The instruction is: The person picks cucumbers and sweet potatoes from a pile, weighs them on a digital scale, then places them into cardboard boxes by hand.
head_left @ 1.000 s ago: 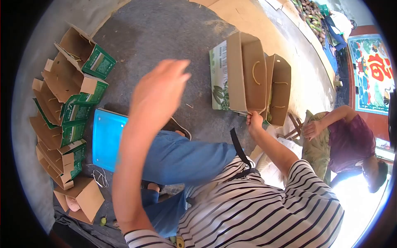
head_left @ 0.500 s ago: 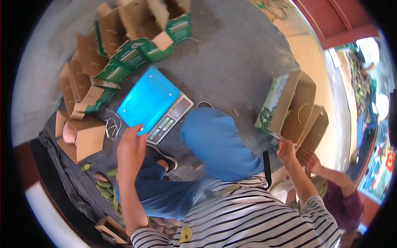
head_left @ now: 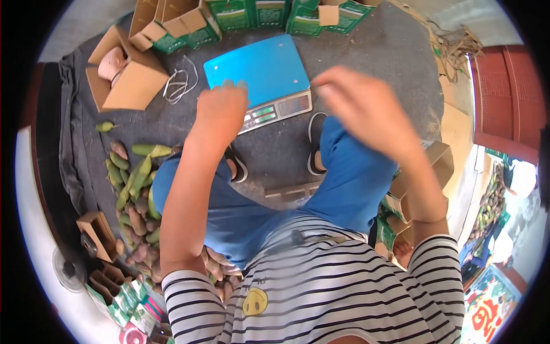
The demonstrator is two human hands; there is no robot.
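A scale with a blue top plate (head_left: 260,66) lies on the dark floor mat, its display strip toward me. My left hand (head_left: 222,112) is over the plate's near left corner, knuckles up; its fingers bend down out of sight, so any grip is hidden. Blurred by motion, my right hand (head_left: 364,106) is just right of the scale's right corner, fingers partly spread and nothing visible in them. Beyond the scale stand green and brown cartons (head_left: 232,16). A small open carton (head_left: 134,86) at the left holds a pink object (head_left: 112,64).
A white cord (head_left: 182,83) lies left of the scale. Green and reddish-brown oblong produce (head_left: 134,221) is piled beside my left leg. More cartons (head_left: 438,157) stand at the right, with another person's hand (head_left: 403,252) near them. My shoes (head_left: 315,143) are close to the scale.
The view has turned toward the scale. My right hand has left the open carton at the right and come beside the scale. My left hand remains by the plate's near corner.
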